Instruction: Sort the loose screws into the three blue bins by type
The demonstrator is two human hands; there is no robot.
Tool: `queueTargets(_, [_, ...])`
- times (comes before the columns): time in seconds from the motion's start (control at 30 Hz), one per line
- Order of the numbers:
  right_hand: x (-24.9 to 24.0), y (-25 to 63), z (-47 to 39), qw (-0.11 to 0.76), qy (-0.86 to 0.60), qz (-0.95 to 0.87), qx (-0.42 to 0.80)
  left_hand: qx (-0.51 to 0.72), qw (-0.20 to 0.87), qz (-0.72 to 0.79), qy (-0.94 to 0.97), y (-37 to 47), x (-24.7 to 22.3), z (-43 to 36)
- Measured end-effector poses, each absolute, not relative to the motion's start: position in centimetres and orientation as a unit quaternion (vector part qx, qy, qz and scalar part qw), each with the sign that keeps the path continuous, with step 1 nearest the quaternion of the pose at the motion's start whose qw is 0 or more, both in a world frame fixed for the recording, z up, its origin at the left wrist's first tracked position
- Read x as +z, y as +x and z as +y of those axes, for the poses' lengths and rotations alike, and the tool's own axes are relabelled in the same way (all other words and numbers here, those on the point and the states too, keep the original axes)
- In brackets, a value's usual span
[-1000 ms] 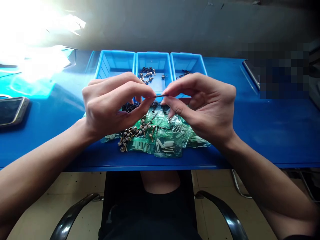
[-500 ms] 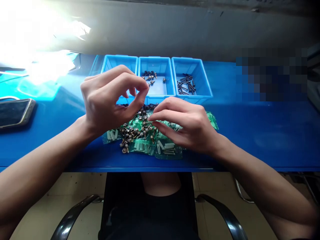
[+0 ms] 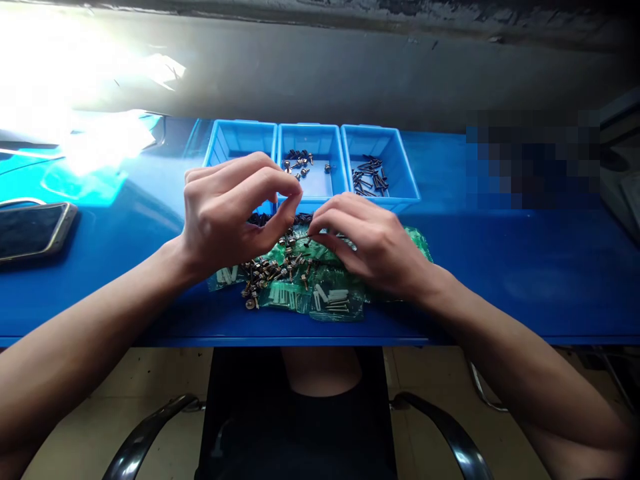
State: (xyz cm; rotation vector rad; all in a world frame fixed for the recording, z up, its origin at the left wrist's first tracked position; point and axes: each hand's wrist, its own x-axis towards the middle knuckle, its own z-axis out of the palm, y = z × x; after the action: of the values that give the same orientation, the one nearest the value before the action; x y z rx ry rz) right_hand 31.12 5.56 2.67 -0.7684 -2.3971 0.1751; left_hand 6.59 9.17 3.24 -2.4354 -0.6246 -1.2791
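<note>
Loose screws [image 3: 265, 270] lie heaped among green packets [image 3: 337, 302]; at the tips of the right hand [image 3: 367, 240] shows a dark screw [image 3: 307, 243], gripped or not I cannot tell; crowding could snag it. The left hand [image 3: 227, 210] has thumb and finger together; blue bins [image 3: 397, 177] stand beyond.

From here the left hand [image 3: 235, 217] covers the near part of the left tray [image 3: 245, 139], so I can't see what lies there, and it blocks some of the screws [image 3: 265, 270] as well. Whether its fingertips pinch anything is too small to tell; the thin dark thing at the right hand's [image 3: 367, 243] tips is just as unclear, and that hand hides some packets [image 3: 337, 301]. The phone [image 3: 35, 230] runs out of view at left. Glare [image 3: 45, 73] washes out the back left corner, and a blurred patch [image 3: 533, 160] masks the far right.
</note>
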Motion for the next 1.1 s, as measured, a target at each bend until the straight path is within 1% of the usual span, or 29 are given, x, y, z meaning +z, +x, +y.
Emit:
queueTargets(0.1, [3.7,31.4,5.2,0.404,-0.332,-0.835,0.169,-0.449,0.166,-0.233,-0.846,6.6,3.3,9.1])
queueTargets(0.2, [4.3,31.7,5.3,0.505,-0.384,-0.729,0.258,-0.440,0.165,-0.244,-0.848,6.7,3.4,9.0])
queueTargets(0.33, [4.2,32.3,6.4,0.621,-0.414,-0.615,0.255,-0.439,0.162,-0.237,-0.851,6.7,3.4,9.0])
queueTargets(0.43, [4.2,32.6,6.7,0.647,-0.413,-0.595,0.239,-0.444,0.165,-0.226,-0.851,6.6,3.4,9.0])
queueTargets(0.47, [4.3,32.6,6.6,0.633,-0.411,-0.618,0.220,-0.443,0.165,-0.225,-0.852,6.6,3.4,9.0])
queueTargets(0.53, [4.4,32.7,6.3,0.571,-0.391,-0.702,0.170,-0.438,0.160,-0.228,-0.855,6.6,3.4,9.0])
queueTargets(0.67, [3.6,32.4,6.0,0.365,-0.254,-0.891,0.089,-0.428,0.150,-0.240,-0.858,6.8,3.3,9.0])
queueTargets(0.73, [2.9,32.2,6.2,0.288,-0.199,-0.935,0.052,-0.440,0.156,-0.233,-0.853,6.8,3.2,9.1])
queueTargets(0.77, [2.6,32.1,6.2,0.269,-0.188,-0.944,0.040,-0.447,0.160,-0.227,-0.850,6.9,3.1,9.2])
queueTargets(0.97, [2.3,31.8,6.3,0.235,-0.230,-0.944,0.041,-0.444,0.162,-0.212,-0.855,6.9,3.1,9.4])
queueTargets(1.1, [2.5,31.7,6.1,0.219,-0.249,-0.943,0.034,-0.437,0.173,-0.246,-0.848,7.0,3.1,8.8])
